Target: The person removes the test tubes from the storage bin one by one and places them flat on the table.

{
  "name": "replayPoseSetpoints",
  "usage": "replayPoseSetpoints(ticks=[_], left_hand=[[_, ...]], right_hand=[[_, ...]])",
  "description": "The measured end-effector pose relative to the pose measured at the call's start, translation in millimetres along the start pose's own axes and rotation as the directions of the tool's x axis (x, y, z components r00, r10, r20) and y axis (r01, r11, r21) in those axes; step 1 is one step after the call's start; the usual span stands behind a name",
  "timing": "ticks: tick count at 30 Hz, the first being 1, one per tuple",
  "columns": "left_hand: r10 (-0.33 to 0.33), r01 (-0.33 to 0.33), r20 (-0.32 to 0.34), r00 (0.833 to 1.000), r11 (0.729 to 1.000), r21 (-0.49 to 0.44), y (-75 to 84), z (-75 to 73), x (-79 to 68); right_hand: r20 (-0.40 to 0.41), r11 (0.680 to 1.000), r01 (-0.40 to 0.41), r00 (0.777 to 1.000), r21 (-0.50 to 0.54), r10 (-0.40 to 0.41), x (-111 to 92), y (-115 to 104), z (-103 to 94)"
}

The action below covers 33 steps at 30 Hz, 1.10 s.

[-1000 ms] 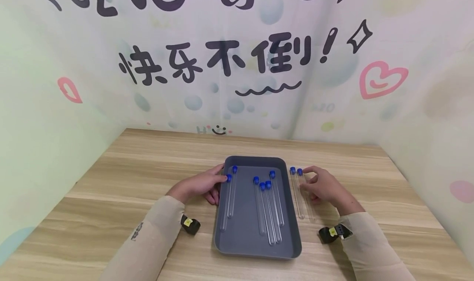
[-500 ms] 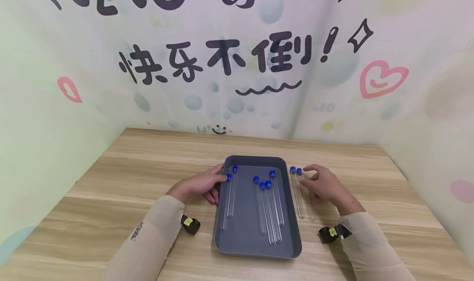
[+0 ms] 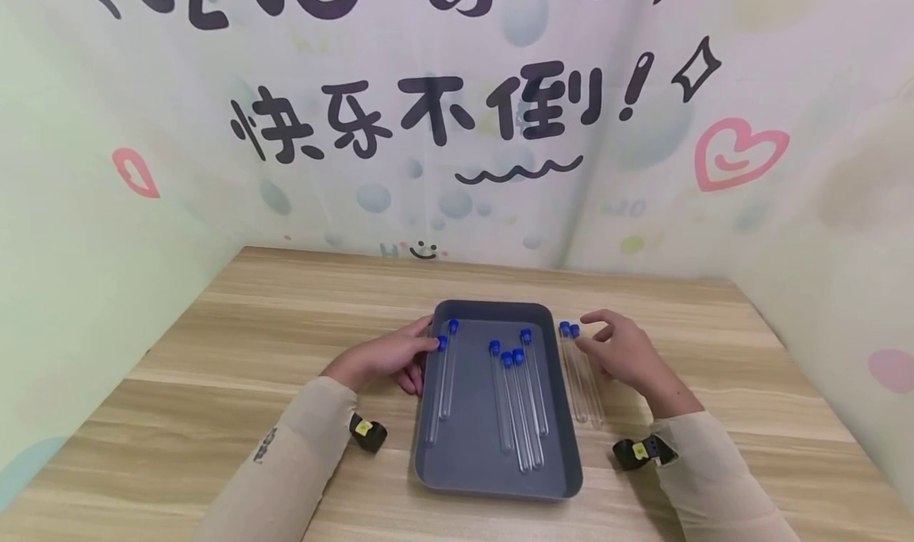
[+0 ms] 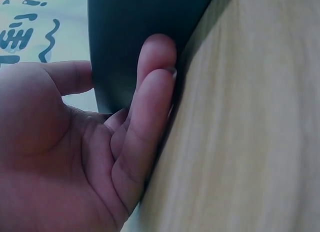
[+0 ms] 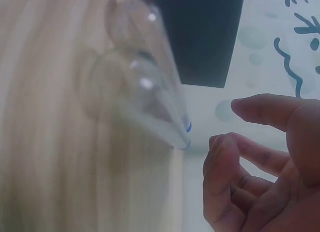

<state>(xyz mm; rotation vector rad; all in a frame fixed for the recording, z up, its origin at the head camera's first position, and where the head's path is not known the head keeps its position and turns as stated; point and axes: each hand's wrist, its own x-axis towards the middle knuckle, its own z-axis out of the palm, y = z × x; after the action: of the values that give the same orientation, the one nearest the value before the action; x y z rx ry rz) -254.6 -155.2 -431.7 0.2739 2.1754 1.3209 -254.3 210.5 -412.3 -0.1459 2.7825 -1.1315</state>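
Note:
My left hand (image 3: 385, 357) grips the left wall of a grey tray (image 3: 467, 478), its thumb over the rim. In the left wrist view, the fingers (image 4: 150, 101) lie along the outside of that wall. Two clear test tubes with blue caps (image 3: 446, 383) lie along the tray's left side, and several more test tubes (image 3: 528, 415) lie at its right. Outside the right wall, two test tubes (image 3: 581, 383) lie side by side on the table. Beside their caps is my right hand (image 3: 624, 355), thumb and forefinger apart, nothing held. The right wrist view shows the tubes' rounded ends (image 5: 140, 86) close up, blurred.
The wooden table (image 3: 271, 328) extends to both sides of the tray and behind it. A printed cloth backdrop (image 3: 357, 209) hangs at its far edge, with pale walls left and right. Black wrist cameras (image 3: 367, 433) sit low near the table.
The outer test tube has shifted slightly left against its neighbour. My right hand has moved a little up toward the caps, uncovering more of the tubes. Left hand and tray stay put.

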Motion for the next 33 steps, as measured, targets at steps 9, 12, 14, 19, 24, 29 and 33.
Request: replayPoseSetpoints(ticks=[9,12,14,19,24,29,33], left_hand=[[-0.01,0.01,0.003,1.0,1.0,0.001,0.3,-0.5,0.1],[-0.012,0.012,0.001,1.0,1.0,-0.004,-0.6,-1.1,0.6],[-0.009,0.009,0.0,1.0,1.0,-0.006,-1.2,-1.6,0.7],[-0.01,0.01,-0.002,1.0,1.0,-0.016,-2.0,-1.5,1.4],[-0.005,0.004,-0.001,1.0,1.0,-0.014,-3.6,-1.4,2.6],[0.009,-0.009,0.009,1.0,1.0,-0.009,-4.9,-2.0,2.5],[0.011,-0.011,0.008,1.0,1.0,-0.018,-4.1,-1.7,1.9]], right_hand=[[-0.005,0.999,0.03,1.0,0.038,-0.03,-4.8,-10.9,0.9],[-0.006,0.998,0.038,0.999,0.047,-0.038,-6.2,-14.0,1.0],[-0.007,0.998,0.043,0.999,0.049,-0.043,-7.2,-16.4,1.0],[-0.003,0.997,0.056,0.998,0.062,-0.056,-10.9,-24.3,1.8],[-0.008,0.994,0.082,0.997,0.078,-0.082,-15.0,-31.3,3.1],[-0.013,0.992,0.093,0.996,0.081,-0.092,-18.0,-35.6,4.6],[-0.016,0.991,0.102,0.995,0.091,-0.101,-19.8,-39.1,5.3]])
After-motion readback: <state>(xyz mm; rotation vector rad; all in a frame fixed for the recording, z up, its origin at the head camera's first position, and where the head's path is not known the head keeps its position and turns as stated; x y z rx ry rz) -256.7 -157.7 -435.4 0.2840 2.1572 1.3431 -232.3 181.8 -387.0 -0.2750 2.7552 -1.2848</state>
